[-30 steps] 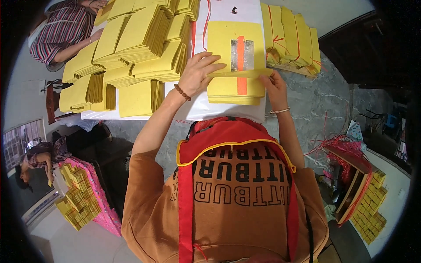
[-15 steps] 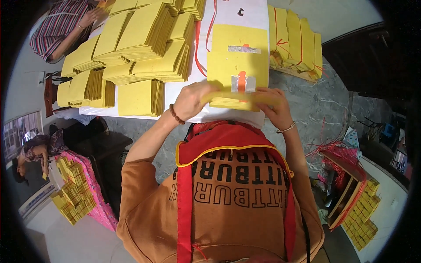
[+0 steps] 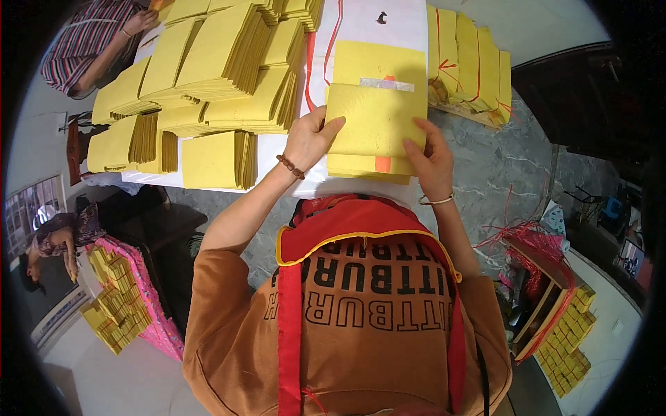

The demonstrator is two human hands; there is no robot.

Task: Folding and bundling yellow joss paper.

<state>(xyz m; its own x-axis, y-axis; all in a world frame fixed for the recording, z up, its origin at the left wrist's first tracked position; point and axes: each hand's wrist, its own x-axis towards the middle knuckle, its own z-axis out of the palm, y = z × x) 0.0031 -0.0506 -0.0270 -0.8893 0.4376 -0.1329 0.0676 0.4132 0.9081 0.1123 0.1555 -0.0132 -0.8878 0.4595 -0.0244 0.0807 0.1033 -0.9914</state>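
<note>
A yellow paper piece (image 3: pixel 374 118) lies nearly flat between my hands. My left hand (image 3: pixel 309 145) is closed on its left edge, thumb on top. At the right edge my right hand (image 3: pixel 431 161) grips it too, with the fingers at the side and the thumb near the corner. Beneath it is a pile of yellow paper (image 3: pixel 378 61); a silver strip (image 3: pixel 387 84) with an orange mark shows above the held piece. A small orange patch (image 3: pixel 383 164) shows just below the held piece's lower edge.
Piled yellow paper bundles (image 3: pixel 215 59) cover the left of the white table (image 3: pixel 319 173), beside a red ribbon (image 3: pixel 310 76). More bundles tied with red string (image 3: pixel 465 62) stand at the right. Another person's arm (image 3: pixel 104 66) is at far left.
The yellow paper piece, seen edge-on between my hands before, now lies face up over the pile, covering the lower silver patch. My left hand has moved up slightly, and both hands sit at its sides.
</note>
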